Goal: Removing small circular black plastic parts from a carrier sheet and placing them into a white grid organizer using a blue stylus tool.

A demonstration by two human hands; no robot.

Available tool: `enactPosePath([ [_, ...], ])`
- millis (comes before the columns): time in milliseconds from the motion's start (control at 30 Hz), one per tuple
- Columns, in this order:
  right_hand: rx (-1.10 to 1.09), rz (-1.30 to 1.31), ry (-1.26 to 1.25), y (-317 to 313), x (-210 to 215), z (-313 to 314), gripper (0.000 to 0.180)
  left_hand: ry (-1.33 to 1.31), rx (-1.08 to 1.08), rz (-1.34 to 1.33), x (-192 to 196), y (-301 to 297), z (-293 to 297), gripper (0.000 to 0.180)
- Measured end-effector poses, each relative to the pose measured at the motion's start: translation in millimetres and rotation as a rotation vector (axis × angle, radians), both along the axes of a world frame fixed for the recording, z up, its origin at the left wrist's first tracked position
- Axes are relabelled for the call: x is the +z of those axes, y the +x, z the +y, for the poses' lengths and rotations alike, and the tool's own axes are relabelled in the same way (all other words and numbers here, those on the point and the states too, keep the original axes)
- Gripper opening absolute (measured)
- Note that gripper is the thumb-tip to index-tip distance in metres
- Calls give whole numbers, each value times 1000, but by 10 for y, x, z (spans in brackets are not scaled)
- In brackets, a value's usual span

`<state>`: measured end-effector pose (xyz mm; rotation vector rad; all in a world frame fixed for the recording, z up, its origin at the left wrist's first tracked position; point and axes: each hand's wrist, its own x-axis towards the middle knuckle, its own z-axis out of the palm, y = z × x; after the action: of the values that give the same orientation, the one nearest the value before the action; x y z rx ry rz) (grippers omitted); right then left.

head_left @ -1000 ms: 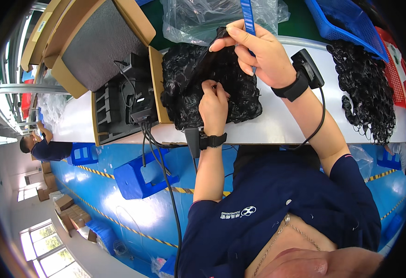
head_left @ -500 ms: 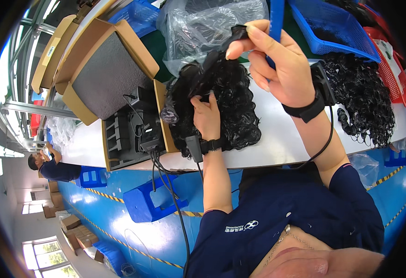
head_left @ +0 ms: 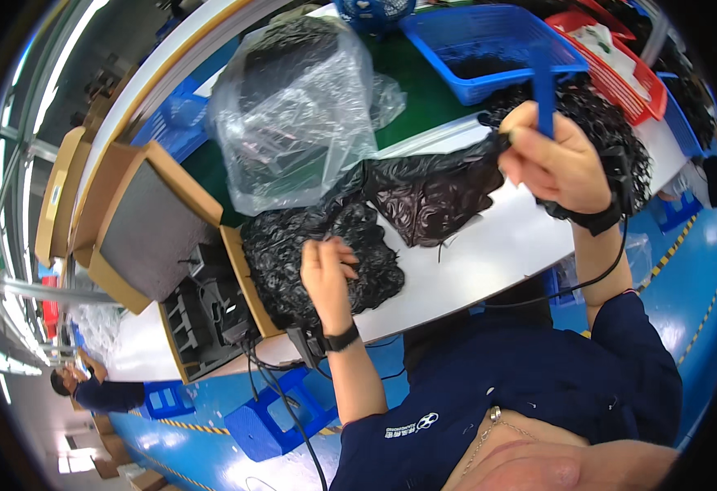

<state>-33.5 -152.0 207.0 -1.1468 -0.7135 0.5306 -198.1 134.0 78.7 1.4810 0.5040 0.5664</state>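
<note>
Left hand: the left hand presses into a black curly wig on the white tabletop, grip narrow, fingers pinching curls.
Right hand: the right hand, at 2 o'clock from the left, has its grip closed on a blue comb and the wig's dark cap.
Surroundings: a clear plastic bag lies at 12 o'clock from the wig; a blue basket sits beyond it; a cardboard box stands at 9 o'clock.
</note>
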Motion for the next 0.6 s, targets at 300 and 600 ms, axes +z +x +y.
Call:
enactPosePath([
  [300,-62,204,140,-58,-211,-700,18,379,-57,-78,164,528,-841,77],
  [600,178,174,-187,-129,-184,-670,19,105,-970,-282,452,928,-1412,50],
])
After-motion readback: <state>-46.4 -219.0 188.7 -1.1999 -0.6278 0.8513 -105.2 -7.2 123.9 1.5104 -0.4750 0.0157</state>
